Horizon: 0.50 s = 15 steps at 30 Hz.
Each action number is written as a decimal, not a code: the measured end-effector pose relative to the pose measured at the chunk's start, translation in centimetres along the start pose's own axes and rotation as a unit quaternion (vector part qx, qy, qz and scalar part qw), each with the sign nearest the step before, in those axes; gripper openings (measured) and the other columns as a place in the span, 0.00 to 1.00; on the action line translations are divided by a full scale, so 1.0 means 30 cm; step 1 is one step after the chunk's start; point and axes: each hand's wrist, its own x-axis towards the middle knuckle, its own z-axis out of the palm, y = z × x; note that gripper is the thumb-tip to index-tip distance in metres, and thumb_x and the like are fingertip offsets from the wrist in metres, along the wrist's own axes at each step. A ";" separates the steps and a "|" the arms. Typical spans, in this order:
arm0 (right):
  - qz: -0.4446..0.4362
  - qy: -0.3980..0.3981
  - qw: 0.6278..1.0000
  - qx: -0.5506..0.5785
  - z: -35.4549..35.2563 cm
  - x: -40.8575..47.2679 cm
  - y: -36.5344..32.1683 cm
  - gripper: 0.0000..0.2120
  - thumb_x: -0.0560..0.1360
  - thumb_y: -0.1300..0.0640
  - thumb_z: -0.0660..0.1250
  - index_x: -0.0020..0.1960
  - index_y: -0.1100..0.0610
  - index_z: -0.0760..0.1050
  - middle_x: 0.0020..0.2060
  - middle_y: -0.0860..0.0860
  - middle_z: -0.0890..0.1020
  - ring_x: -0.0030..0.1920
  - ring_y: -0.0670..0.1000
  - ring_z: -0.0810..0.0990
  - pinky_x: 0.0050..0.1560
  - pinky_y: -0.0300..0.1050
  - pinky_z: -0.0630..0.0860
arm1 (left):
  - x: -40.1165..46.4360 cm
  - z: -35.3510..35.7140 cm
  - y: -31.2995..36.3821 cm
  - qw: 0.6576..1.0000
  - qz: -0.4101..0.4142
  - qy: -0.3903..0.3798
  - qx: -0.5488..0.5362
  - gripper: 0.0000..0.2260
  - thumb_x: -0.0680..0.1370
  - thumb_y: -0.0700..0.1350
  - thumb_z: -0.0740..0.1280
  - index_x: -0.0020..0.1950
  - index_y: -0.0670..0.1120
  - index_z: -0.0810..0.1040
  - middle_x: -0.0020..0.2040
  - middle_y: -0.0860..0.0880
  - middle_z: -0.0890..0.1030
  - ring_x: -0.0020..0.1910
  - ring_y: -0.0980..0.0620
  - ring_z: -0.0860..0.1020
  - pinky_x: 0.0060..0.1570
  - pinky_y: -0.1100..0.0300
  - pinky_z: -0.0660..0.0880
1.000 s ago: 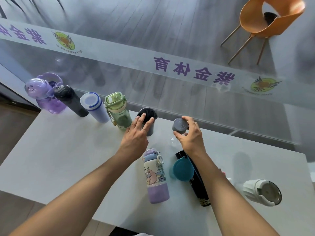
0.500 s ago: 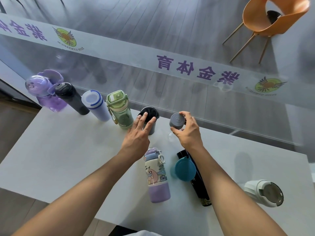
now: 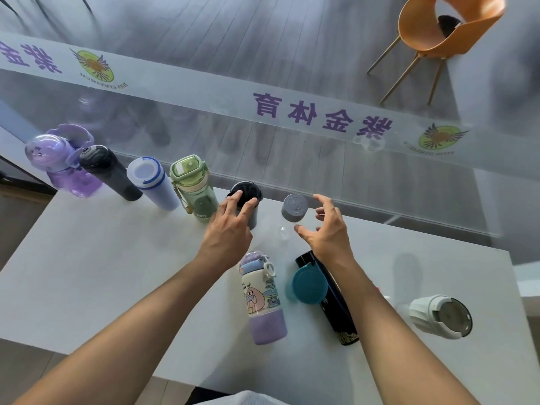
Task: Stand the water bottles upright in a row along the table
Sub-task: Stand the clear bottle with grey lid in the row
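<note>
Along the far edge of the white table (image 3: 102,258) stand a purple bottle (image 3: 62,162), a black bottle (image 3: 109,171), a white bottle with a blue ring (image 3: 152,182), a green bottle (image 3: 194,188), a dark-lidded cup (image 3: 247,200) and a clear bottle with a grey cap (image 3: 293,209). My left hand (image 3: 230,229) rests its fingers on the dark-lidded cup. My right hand (image 3: 327,232) hovers open just right of the grey-capped bottle, apart from it. Nearer me lie a cartoon-print bottle with a purple base (image 3: 261,299), a black flask (image 3: 336,311) and a white tumbler (image 3: 441,315).
A teal lid or cup (image 3: 309,285) sits against the black flask. A glass wall (image 3: 292,135) with a printed band runs right behind the table's far edge. An orange chair (image 3: 438,33) stands beyond the glass. The table's right edge is near the white tumbler.
My right hand has let go of the grey-capped bottle and opened, drawing slightly right. The bottle now stands on its own. My left hand stays on the dark-lidded cup.
</note>
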 end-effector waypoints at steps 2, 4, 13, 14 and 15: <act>0.008 0.009 1.000 0.002 -0.025 -0.037 0.017 0.36 0.69 0.52 0.78 0.72 0.49 0.66 0.57 0.53 0.76 0.56 0.48 0.75 0.58 0.50 0.78 | 0.002 -0.006 0.008 1.000 0.001 0.003 0.008 0.30 0.77 0.42 0.63 0.78 0.50 0.58 0.79 0.42 0.57 0.74 0.39 0.59 0.73 0.45 0.61; 0.018 0.017 1.000 -0.002 -0.046 -0.079 0.032 0.32 0.71 0.52 0.77 0.71 0.50 0.68 0.56 0.52 0.77 0.55 0.48 0.76 0.58 0.51 0.79 | 0.002 -0.010 0.022 1.000 0.012 0.013 0.014 0.30 0.77 0.42 0.63 0.78 0.50 0.59 0.78 0.43 0.58 0.74 0.40 0.59 0.72 0.44 0.62; 0.019 -0.103 0.994 -0.019 -0.088 -0.303 0.065 0.42 0.64 0.31 0.74 0.73 0.40 0.63 0.63 0.42 0.71 0.63 0.43 0.71 0.62 0.39 0.70 | 0.005 0.035 0.126 0.988 0.147 0.012 0.043 0.35 0.73 0.34 0.60 0.79 0.51 0.55 0.79 0.45 0.58 0.73 0.40 0.62 0.69 0.46 0.65; 0.019 -0.124 0.992 -0.032 -0.086 -0.319 0.069 0.45 0.62 0.31 0.75 0.74 0.39 0.61 0.65 0.43 0.70 0.64 0.44 0.71 0.65 0.41 0.70 | 0.002 0.044 0.132 0.988 0.149 0.004 0.047 0.36 0.73 0.34 0.60 0.79 0.51 0.54 0.79 0.46 0.57 0.73 0.40 0.61 0.69 0.47 0.65; 0.018 -0.141 0.988 -0.053 -0.081 -0.333 0.074 0.46 0.62 0.33 0.76 0.75 0.39 0.60 0.65 0.43 0.69 0.66 0.46 0.71 0.67 0.44 0.70 | -0.001 0.052 0.136 0.988 0.148 -0.004 0.050 0.36 0.73 0.35 0.60 0.79 0.52 0.54 0.80 0.46 0.57 0.73 0.40 0.61 0.68 0.47 0.66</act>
